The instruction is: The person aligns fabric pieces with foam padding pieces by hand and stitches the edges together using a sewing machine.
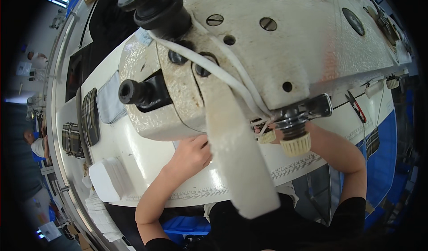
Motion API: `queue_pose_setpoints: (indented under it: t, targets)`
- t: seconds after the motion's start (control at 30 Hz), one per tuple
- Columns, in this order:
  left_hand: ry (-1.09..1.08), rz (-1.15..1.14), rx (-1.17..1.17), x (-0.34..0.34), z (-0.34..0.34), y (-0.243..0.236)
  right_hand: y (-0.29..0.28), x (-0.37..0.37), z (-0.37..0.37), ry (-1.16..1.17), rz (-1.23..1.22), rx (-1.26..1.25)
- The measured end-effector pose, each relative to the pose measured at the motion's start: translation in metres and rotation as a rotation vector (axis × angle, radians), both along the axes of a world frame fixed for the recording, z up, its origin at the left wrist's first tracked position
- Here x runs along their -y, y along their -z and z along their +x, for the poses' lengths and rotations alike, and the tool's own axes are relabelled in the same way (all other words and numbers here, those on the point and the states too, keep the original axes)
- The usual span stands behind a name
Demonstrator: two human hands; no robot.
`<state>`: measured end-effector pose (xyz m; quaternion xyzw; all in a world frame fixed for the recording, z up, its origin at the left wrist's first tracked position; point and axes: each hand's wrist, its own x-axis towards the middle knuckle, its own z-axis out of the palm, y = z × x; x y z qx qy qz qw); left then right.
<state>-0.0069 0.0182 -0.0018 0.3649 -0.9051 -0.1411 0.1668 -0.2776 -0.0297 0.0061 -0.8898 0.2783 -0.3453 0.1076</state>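
A cream industrial sewing machine (263, 50), with black knobs and white cords, fills the upper view above a white table. My left hand (191, 157) is below the machine head, left of a long pale strap-like part (236, 157), its fingers curled; what they hold is hidden. A small pale piece (176, 143) shows at its edge. My right hand (307, 133) reaches under the head behind a cream ridged dial (295, 144), with its fingers hidden. Red-handled thread snips (356, 108) lie on the table right of the machine.
Left are folded plaid fabric pieces (89, 117), pale blue pieces (111, 97) and a white stack (107, 179). A printed ruler runs along the table's front edge (223, 188). Blue bins (187, 224) sit below. Two other people (38, 146) (38, 59) are at the far left.
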Motion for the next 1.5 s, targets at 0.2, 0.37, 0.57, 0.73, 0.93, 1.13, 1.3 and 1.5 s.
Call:
queue_pose_setpoints:
  t: [0.2, 0.37, 0.57, 0.73, 0.93, 1.13, 1.3, 1.5]
  targets:
    - [0.074, 0.041, 0.031, 0.007, 0.017, 0.009, -0.003, 0.0, 0.0, -0.02, 0.0, -0.009]
    - [-0.06, 0.243, 0.135, 0.013, 0.025, 0.011, 0.005, -0.001, 0.0, -0.016, 0.073, -0.059]
    - [-0.208, 0.32, -0.03, 0.018, 0.017, 0.008, -0.005, 0.0, 0.001, -0.007, 0.071, -0.055]
    - [0.007, 0.026, 0.215, 0.012, 0.011, -0.01, -0.017, -0.001, 0.001, 0.002, 0.059, -0.068]
    - [-0.042, -0.01, -0.023, -0.008, -0.015, -0.016, -0.01, -0.003, -0.002, -0.009, 0.072, -0.073]
    - [0.148, -0.084, -0.163, -0.007, -0.004, -0.005, -0.001, -0.002, -0.003, -0.034, 0.079, -0.091]
    - [0.122, 0.104, 0.003, 0.004, 0.011, 0.001, -0.002, -0.003, -0.004, -0.031, 0.059, -0.043]
    - [-0.129, 0.393, -0.003, 0.009, 0.023, 0.009, -0.003, -0.002, -0.002, -0.067, 0.004, 0.011]
